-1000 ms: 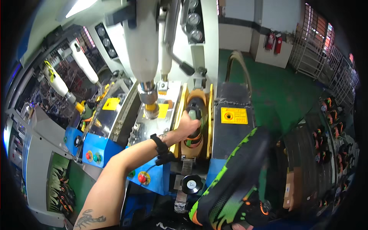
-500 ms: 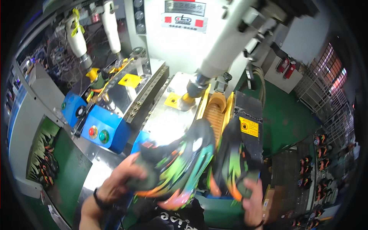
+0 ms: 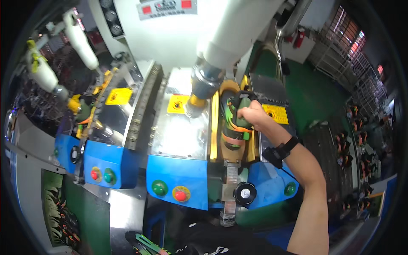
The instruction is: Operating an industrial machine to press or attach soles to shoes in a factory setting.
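Observation:
My right hand (image 3: 253, 114) is closed around the dark green end of a black, green and orange sports shoe (image 3: 233, 138). That shoe sits in the tan cradle (image 3: 232, 155) between two yellow side pads (image 3: 214, 127) of the machine. Low in the picture, by my dark shirt, part of a second shoe (image 3: 146, 243) with bright green edges shows. My left hand cannot be made out there; the picture's lower edge cuts that area off. Just left of the cradle, a thick white press arm (image 3: 229, 38) ends in a metal and yellow tip (image 3: 196, 104).
Blue control boxes (image 3: 176, 180) with green and red buttons line the machine's front. A black knob (image 3: 245, 193) stands below the cradle. On the left is another station (image 3: 123, 110) with a shoe (image 3: 83, 110). Shoe racks (image 3: 346, 148) stand right; more shoes (image 3: 66, 223) lie lower left.
Both shoes were in my hands before my body. My right hand has carried one forward into the cradle; the other has dropped to the lower edge, and my left hand has left sight.

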`<state>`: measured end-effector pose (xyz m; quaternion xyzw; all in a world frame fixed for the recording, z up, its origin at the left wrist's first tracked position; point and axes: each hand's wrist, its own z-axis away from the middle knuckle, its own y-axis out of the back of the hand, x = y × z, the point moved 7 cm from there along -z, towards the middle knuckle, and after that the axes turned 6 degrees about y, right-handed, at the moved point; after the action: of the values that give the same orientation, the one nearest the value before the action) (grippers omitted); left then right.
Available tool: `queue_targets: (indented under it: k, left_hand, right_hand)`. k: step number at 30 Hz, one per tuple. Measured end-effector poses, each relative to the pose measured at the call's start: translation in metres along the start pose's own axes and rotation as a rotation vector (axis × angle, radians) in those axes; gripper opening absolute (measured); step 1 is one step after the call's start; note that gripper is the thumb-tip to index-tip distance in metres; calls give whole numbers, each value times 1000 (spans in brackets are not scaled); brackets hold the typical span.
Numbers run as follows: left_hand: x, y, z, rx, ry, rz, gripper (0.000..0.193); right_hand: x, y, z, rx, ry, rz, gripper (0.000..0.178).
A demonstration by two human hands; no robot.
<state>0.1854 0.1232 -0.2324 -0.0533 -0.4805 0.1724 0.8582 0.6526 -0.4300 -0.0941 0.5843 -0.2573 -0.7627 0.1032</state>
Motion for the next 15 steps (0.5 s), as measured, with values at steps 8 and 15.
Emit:
queue_targets:
  k: [8,15]
  left_hand:
    - [95,51,-48,-112,94,-28,69]
    - [107,154,45,63,113,107,61]
  right_hand:
    - [-14,-36,49,199,90,266,50]
    - [-80,-37,135,304,526,558,68]
